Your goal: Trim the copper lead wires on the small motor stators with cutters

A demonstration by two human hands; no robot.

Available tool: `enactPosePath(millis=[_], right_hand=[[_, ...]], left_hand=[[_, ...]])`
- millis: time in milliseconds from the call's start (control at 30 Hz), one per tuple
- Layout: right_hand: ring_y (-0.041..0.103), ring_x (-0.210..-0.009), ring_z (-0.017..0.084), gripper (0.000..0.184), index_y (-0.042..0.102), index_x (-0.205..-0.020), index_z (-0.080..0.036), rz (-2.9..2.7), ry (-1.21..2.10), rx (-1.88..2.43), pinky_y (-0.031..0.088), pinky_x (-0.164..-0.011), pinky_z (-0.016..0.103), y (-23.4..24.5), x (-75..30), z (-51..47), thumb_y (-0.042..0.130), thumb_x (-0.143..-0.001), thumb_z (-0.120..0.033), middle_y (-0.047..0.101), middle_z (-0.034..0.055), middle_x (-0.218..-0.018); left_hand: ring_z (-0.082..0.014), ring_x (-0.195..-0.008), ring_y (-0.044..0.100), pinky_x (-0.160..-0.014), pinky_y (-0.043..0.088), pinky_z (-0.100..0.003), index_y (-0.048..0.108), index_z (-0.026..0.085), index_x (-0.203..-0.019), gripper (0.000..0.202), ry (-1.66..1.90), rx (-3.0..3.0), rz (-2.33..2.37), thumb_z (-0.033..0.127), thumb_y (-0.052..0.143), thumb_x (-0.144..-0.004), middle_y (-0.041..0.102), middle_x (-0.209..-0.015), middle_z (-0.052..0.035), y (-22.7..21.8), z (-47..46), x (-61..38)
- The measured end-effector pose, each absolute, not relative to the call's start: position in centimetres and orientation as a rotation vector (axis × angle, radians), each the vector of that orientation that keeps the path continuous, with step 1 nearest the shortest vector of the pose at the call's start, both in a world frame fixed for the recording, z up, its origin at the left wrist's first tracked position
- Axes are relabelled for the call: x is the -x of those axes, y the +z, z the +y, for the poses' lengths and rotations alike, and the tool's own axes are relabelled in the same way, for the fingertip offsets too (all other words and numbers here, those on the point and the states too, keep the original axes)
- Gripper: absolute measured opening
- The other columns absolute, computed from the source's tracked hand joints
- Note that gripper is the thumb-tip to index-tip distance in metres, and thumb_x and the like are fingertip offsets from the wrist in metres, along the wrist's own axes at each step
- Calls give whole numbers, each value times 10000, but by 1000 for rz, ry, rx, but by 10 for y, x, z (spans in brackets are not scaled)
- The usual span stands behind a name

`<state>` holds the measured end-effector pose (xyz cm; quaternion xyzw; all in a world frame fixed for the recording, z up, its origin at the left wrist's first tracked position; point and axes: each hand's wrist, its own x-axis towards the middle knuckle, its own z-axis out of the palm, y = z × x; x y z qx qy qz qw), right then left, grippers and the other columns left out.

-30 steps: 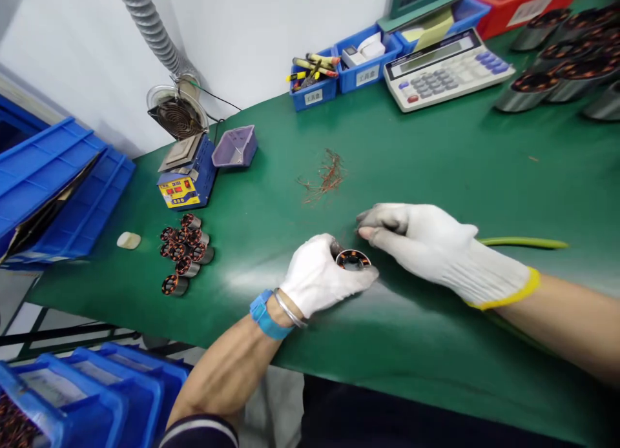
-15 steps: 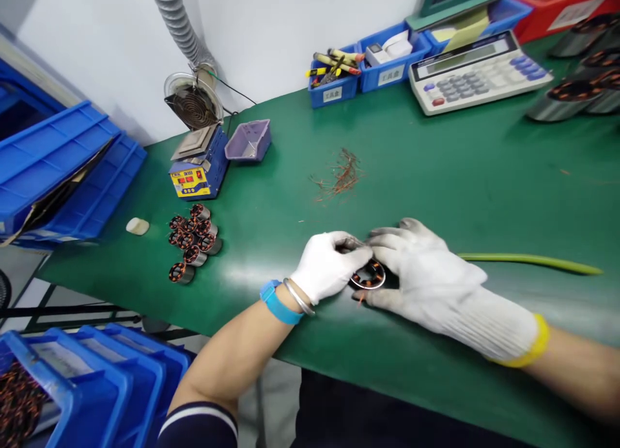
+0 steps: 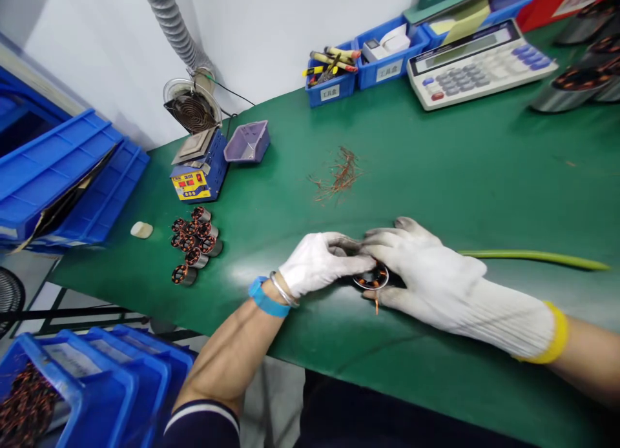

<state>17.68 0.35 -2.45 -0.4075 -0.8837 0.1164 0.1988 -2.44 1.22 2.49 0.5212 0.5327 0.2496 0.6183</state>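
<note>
A small round stator with copper windings (image 3: 371, 279) lies on the green table (image 3: 460, 177) between my two white-gloved hands. My left hand (image 3: 322, 262) is closed round its left side. My right hand (image 3: 426, 270) curls over its right side, thumb below it, and a short copper wire end (image 3: 376, 303) sticks out by the thumb. A loose heap of cut copper wire bits (image 3: 336, 173) lies farther back on the table.
Several small wound stators (image 3: 194, 241) cluster at the left beside a blue soldering station (image 3: 198, 173), a purple tray (image 3: 247, 141) and a fume duct. Blue bins (image 3: 62, 177) stand left and lower left. A calculator (image 3: 477, 64), tool bins and larger stators line the back. A green tube (image 3: 533, 259) lies right.
My right hand has come down from above the stator and closed over its right side. Both hands now grip it, and a wire end shows below the thumb. The view shifted slightly.
</note>
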Motion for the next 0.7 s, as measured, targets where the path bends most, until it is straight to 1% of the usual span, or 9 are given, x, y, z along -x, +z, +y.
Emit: enactPosePath(millis=[67,133,200,300,367,467,567,633,700], right_hand=[[601,-1150,351,353,689,-1041,-209,-2474,324,1168,330,-1133,596,-26,-177,3,626,-757,-409,681,114,-1187],[600,-1153,347,361,690,-1048,-203,-2468,339,1181,332,-1139,583,-26,-177,3,622,-750,-395,677,120,-1195],[605,-1145,334,363,690,-1061,-214,-2463,370,1184,318,-1144,587,-25,-177,4,613,-750,-386,679,110,-1188],[603,-1149,332,363,693,-1058,-228,-2466,410,1196,292,-1150,600,-23,-175,5,618,-742,-391,683,96,-1173],[604,-1142,335,379,693,-1064,-229,-2466,411,1207,290,-1150,600,-22,-174,5,632,-729,-397,683,96,-1174],[607,-1135,329,362,694,-1055,-231,-2448,379,1202,315,-1142,581,-22,-173,4,623,-742,-398,688,95,-1158],[606,-1139,327,380,685,-1099,-225,-2437,361,1174,331,-1132,590,-23,-174,2,591,-769,-388,687,104,-1155],[595,-1156,351,426,677,-1125,-203,-2429,353,1193,355,-1109,602,-25,-175,2,607,-753,-398,681,120,-1180],[595,-1148,358,417,682,-1093,-193,-2434,354,1201,354,-1109,603,-26,-175,2,621,-743,-411,681,121,-1183]], left_hand=[[-77,-597,575,-606,476,-203,688,138,-799,247,717,-1207,1182,303,815,-666,670,-694,11,15,7,14],[-84,-622,589,-640,488,-211,654,143,-709,198,856,-1221,1191,291,783,-689,670,-692,5,9,4,6],[-70,-550,554,-573,459,-201,609,157,-675,231,1000,-1190,1264,318,769,-713,620,-617,31,8,3,2],[-60,-412,474,-431,364,-192,551,185,-732,323,1296,-992,1397,443,746,-751,529,-535,75,16,8,7],[-66,-389,463,-398,334,-194,525,196,-760,384,1437,-887,1424,518,734,-749,502,-532,85,23,13,15],[-85,-494,531,-469,412,-215,582,177,-795,413,1280,-971,1429,551,744,-727,581,-635,38,29,17,25],[-136,-708,612,-654,493,-260,688,149,-870,401,937,-1273,1432,422,854,-626,689,-845,-42,26,11,19],[-155,-767,621,-721,492,-275,699,150,-796,280,873,-1414,1424,341,840,-646,689,-840,-47,20,6,7],[-139,-711,600,-699,475,-267,641,160,-662,200,949,-1417,1435,311,750,-734,637,-717,-15,15,7,-2]])
